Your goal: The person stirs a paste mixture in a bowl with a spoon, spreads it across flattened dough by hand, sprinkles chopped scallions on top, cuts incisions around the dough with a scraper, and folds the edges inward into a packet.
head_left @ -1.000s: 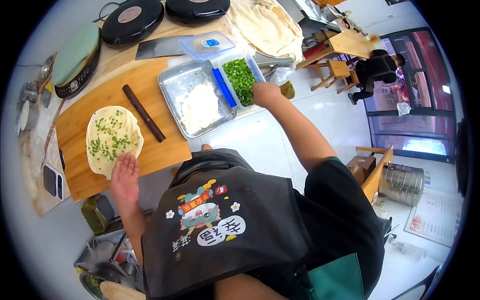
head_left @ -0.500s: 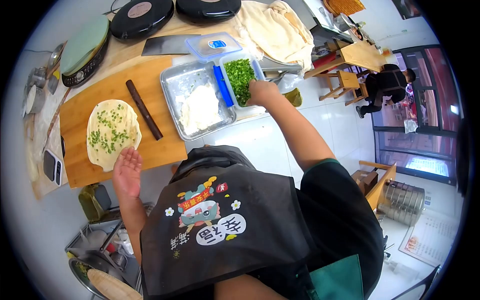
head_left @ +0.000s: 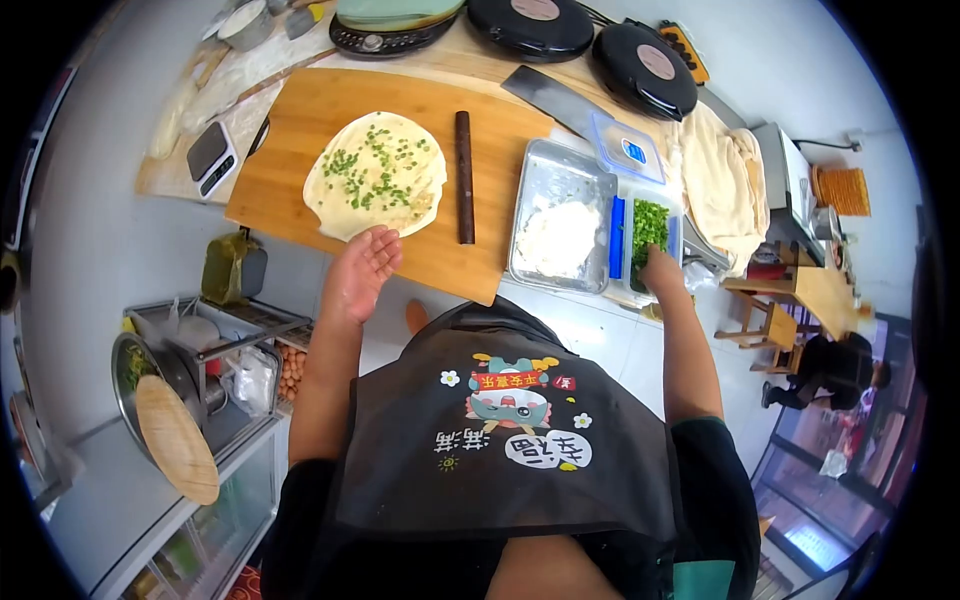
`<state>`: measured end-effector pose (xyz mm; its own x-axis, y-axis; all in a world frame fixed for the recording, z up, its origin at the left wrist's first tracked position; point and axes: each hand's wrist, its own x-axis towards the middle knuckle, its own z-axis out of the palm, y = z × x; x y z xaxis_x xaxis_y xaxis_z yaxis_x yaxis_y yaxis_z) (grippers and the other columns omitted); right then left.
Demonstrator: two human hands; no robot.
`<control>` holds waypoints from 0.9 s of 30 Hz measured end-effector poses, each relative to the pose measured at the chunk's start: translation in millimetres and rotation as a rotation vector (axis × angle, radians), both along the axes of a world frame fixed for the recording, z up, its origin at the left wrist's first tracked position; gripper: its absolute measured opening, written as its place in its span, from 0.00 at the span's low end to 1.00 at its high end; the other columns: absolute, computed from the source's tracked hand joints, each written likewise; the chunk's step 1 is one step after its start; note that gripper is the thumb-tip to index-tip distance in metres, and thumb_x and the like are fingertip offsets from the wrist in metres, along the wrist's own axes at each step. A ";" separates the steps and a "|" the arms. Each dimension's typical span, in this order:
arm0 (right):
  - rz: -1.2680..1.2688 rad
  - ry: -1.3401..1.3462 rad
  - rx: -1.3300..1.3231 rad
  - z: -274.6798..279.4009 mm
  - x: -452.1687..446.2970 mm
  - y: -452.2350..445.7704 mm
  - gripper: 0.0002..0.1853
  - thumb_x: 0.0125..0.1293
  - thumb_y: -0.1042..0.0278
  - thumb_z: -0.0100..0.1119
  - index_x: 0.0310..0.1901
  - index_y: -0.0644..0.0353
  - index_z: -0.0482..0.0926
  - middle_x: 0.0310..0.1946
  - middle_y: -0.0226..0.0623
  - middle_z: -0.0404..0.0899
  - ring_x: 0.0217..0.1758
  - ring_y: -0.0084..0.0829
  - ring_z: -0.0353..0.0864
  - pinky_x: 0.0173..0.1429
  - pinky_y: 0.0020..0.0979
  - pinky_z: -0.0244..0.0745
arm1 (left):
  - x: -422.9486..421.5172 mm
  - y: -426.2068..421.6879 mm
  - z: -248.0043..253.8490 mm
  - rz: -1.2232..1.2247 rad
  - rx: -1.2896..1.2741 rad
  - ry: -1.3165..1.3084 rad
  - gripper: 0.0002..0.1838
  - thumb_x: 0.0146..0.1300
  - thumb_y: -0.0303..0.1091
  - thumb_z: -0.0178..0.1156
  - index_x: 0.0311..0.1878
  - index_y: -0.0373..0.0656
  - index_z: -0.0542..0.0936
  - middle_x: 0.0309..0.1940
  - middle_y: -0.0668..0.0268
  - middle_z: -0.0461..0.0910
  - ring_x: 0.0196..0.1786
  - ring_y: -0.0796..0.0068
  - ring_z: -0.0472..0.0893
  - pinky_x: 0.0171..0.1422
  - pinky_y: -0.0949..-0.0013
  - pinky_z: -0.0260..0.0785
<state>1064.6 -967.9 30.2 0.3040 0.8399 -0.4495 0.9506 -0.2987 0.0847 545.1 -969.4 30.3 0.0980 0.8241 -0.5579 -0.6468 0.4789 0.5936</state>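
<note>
A flat round of dough [head_left: 375,175], dotted with chopped green onion, lies on a wooden board [head_left: 285,190]. My left hand [head_left: 365,272] is palm up at the dough's near edge, fingers extended and holding nothing. To the right of the dough is a dark rolling pin [head_left: 464,178]. My right hand [head_left: 660,270] reaches into a plastic box of chopped green onion [head_left: 649,225]; its fingertips are hidden, so what they hold cannot be made out. Beside that box, a metal tray [head_left: 535,165] contains a white mass [head_left: 556,240].
A cleaver [head_left: 550,97], clear lid [head_left: 628,150] and cream cloth [head_left: 715,175] lie behind the containers. Black round appliances [head_left: 530,28] line the back. A scale [head_left: 211,160] is at left. A person [head_left: 835,372] is far right.
The view has turned, so the board and containers appear farther right and more level. My right hand remains at the green onion box, and my left hand stays beside the dough.
</note>
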 end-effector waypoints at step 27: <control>0.360 0.426 -0.081 10.2 -358.7 203.1 0.16 0.68 0.64 0.58 0.48 0.69 0.77 0.29 0.48 0.84 0.23 0.36 0.85 0.26 0.34 0.82 | -105.9 -32.6 -23.6 0.285 -0.054 -0.100 0.17 0.72 0.37 0.54 0.56 0.35 0.76 0.52 0.56 0.80 0.54 0.64 0.80 0.64 0.60 0.72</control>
